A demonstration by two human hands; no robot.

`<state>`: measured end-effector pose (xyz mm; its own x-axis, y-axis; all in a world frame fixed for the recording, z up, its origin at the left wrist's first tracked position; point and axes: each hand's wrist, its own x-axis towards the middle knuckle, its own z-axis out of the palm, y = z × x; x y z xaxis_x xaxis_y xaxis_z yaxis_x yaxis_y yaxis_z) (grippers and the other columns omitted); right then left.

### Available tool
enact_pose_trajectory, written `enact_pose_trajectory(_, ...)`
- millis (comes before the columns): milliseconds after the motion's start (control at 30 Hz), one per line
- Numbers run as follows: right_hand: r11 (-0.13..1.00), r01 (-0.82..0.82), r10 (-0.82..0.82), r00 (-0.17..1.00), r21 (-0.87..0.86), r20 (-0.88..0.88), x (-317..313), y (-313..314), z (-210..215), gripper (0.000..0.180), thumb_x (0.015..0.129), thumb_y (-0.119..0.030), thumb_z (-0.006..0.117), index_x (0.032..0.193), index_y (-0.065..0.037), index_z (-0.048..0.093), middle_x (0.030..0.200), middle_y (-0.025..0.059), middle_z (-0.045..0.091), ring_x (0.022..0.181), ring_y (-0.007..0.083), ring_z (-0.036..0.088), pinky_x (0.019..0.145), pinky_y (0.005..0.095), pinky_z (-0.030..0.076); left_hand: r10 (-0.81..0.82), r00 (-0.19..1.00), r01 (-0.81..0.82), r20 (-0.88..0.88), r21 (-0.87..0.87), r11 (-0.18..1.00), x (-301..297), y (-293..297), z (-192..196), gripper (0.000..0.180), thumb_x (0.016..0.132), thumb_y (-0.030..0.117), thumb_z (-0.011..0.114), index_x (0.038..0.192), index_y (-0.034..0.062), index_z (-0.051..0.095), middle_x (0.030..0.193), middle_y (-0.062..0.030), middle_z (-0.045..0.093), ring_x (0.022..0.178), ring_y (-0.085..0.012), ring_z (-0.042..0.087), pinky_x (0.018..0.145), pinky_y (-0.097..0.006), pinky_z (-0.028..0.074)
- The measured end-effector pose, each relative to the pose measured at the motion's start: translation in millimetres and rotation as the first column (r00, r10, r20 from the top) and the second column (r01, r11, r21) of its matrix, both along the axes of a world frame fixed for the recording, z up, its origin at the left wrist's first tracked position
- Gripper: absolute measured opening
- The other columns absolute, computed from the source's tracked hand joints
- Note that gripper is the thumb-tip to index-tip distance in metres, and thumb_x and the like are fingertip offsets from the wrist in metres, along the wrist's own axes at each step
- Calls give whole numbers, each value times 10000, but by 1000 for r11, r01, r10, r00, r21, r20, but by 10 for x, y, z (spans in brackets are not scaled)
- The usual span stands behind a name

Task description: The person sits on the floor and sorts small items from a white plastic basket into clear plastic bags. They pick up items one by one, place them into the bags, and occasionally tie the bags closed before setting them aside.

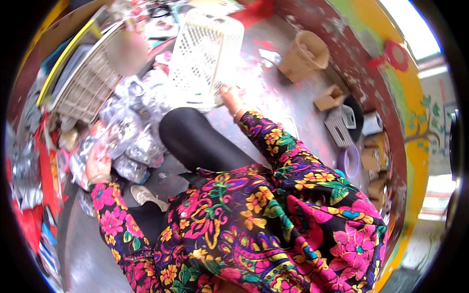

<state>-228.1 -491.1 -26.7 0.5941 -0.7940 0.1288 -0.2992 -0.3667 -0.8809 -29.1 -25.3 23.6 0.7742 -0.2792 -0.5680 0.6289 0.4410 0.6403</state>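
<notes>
White basket (200,51) is probably light, stiffish; best held where rim's gripped by curled right hand (233,101). Left hand (99,164) half-open, hold unclear.

Legible text: none. No lettering, label, number or sign is reading clearly anywhere in view.
</notes>
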Motion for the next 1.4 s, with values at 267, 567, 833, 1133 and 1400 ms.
enact_pose_trajectory(267, 530, 105, -166, 986, 841, -18, -1546, 95, -554, 354, 812, -157, 447, 1111, 30, 419, 959, 222, 546, 710, 354, 600, 619, 446, 513, -33, 999, 32, 20, 72, 997, 131, 91, -47, 255, 832, 183, 518, 1067, 85, 536, 946, -48, 584, 880, -160, 551, 626, -260, 469)
enact_pose_trajectory(567, 629, 287, -151, 957, 722, -249, -1417, -1130, -1112, 340, 773, -153, 492, 1055, 30, 444, 964, 233, 530, 785, 345, 594, 621, 411, 521, 56, 998, -57, 30, 36, 998, 94, 290, -319, 265, 852, 185, 476, 1095, 90, 523, 959, -52, 579, 862, -165, 555, 638, -276, 465)
enact_pose_trajectory(833, 453, 511, -538, 810, 731, -233, -1399, -1580, -478, 262, 792, -131, 486, 976, 54, 487, 830, 222, 584, 666, 330, 619, 531, 369, 535, 157, 988, -154, -13, 118, 981, -63, 303, -301, 247, 838, 201, 500, 1055, 85, 526, 947, -55, 583, 861, -172, 552, 635, -289, 465)
enact_pose_trajectory(1133, 591, 796, -530, 260, -133, -807, -3166, -881, -684, 285, 736, -201, 521, 967, -46, 583, 998, 184, 577, 967, 316, 544, 842, 372, 420, 171, 985, -173, 26, 143, 975, -4, 322, -253, 272, 862, 183, 449, 1103, 72, 510, 972, -54, 578, 897, -173, 539, 655, -288, 449)
enact_pose_trajectory(1400, 128, 958, -342, 287, 259, -895, -4255, -87, -1495, 359, 771, -273, 531, 1087, -105, 499, 1008, 175, 555, 978, 283, 526, 833, 412, 408, 107, 994, -107, -6, 21, 994, 182, 459, -483, 252, 821, 143, 511, 1049, 35, 516, 950, -85, 568, 859, -206, 539, 650, -300, 455)
